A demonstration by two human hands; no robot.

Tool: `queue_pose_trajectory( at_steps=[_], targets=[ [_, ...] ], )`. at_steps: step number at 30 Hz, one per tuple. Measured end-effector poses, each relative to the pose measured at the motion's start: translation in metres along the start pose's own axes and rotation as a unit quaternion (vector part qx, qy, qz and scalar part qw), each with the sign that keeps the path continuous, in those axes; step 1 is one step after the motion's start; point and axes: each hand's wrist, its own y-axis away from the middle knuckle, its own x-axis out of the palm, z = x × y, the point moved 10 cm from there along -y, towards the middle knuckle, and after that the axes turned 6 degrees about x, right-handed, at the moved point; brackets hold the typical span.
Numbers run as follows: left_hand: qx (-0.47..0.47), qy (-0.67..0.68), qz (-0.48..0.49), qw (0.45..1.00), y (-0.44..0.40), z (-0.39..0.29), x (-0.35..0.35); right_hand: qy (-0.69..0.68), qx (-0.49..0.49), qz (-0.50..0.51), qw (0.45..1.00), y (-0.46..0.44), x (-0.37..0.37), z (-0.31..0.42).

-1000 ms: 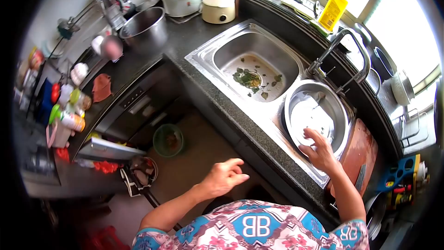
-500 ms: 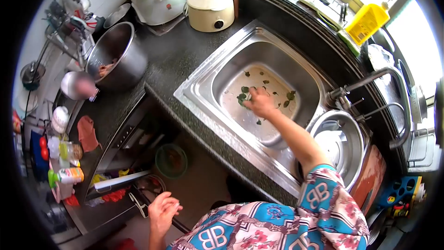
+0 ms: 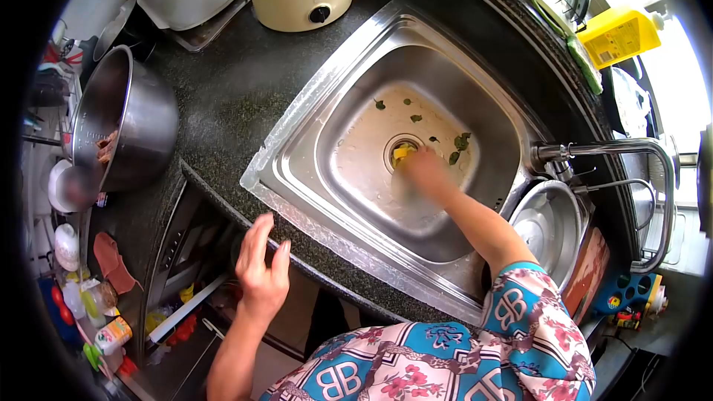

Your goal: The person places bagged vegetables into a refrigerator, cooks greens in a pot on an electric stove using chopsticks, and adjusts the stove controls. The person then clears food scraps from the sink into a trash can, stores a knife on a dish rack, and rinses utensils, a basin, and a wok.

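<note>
The left hand point(image 3: 261, 278) hung empty, fingers parted, by the near edge of the counter point(image 3: 212, 122), while the right hand point(image 3: 425, 177), its grip too blurred to tell, was at the drain point(image 3: 393, 151), which leaves point(image 3: 462, 142) scattered far and right on the sink point(image 3: 486, 134) floor could clog if washed in.

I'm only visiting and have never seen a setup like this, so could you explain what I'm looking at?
There is no robot here: a person works bare-handed, and a camera worn on the head looks forward and down. The right hand reaches into the metal sink, by the drain; it is blurred, so I can't tell whether it holds anything. A few green leaves lie scattered on the sink's floor. The left hand is open and empty, near the edge of the dark counter. On that counter stand a steel pot and a cream cooker.
</note>
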Motion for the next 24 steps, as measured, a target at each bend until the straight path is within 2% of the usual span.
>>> queue_pose_trajectory(
  at_steps=[1,2,3,4,5,7,9,11,12,13,15,16,21,22,24],
  targets=[
    [0.069,-0.032,-0.030,0.997,-0.012,-0.002,0.006,-0.037,0.028,0.045,0.998,0.012,0.001,-0.002],
    [0.085,-0.028,-0.037,0.995,-0.024,0.003,0.012,-0.074,0.055,0.089,0.992,0.026,-0.011,0.005],
    [0.101,-0.025,-0.046,0.993,-0.034,0.008,0.017,-0.104,0.027,0.141,0.984,0.038,-0.003,0.015],
    [0.112,-0.027,-0.051,0.992,-0.040,0.012,0.021,-0.133,-0.002,0.194,0.972,0.048,0.004,0.025],
    [0.102,-0.024,-0.052,0.993,-0.043,0.019,0.026,-0.132,0.000,0.195,0.972,0.050,0.015,0.023],
    [0.081,-0.041,-0.046,0.995,-0.048,0.026,0.028,-0.070,0.001,0.275,0.959,0.047,0.043,0.023],
    [0.067,-0.017,-0.061,0.996,-0.045,0.034,0.028,-0.105,0.002,0.252,0.962,0.021,0.021,0.018],
    [0.049,-0.009,-0.059,0.997,-0.045,0.038,0.026,-0.106,-0.009,0.028,0.994,-0.028,-0.053,0.030],
    [0.049,-0.005,-0.055,0.997,-0.046,0.038,0.026,-0.050,-0.072,-0.039,0.995,-0.048,-0.061,0.044],
    [0.051,0.001,-0.053,0.997,-0.047,0.038,0.028,0.007,-0.134,-0.106,0.985,-0.066,-0.066,0.058],
    [0.052,-0.013,-0.047,0.997,-0.048,0.037,0.028,0.103,-0.178,-0.236,0.950,-0.096,-0.068,0.079],
    [0.049,-0.013,-0.045,0.998,-0.048,0.037,0.029,0.104,-0.175,-0.235,0.951,-0.105,-0.060,0.071],
    [0.038,-0.014,-0.040,0.998,-0.048,0.039,0.030,0.248,0.042,-0.224,0.941,-0.118,-0.029,-0.006],
    [0.040,-0.009,-0.043,0.998,-0.048,0.038,0.030,0.288,0.078,-0.094,0.950,-0.104,-0.031,-0.014],
    [0.042,-0.004,-0.042,0.998,-0.048,0.038,0.031,0.290,0.103,-0.061,0.949,-0.062,0.004,-0.030]
  ],
)
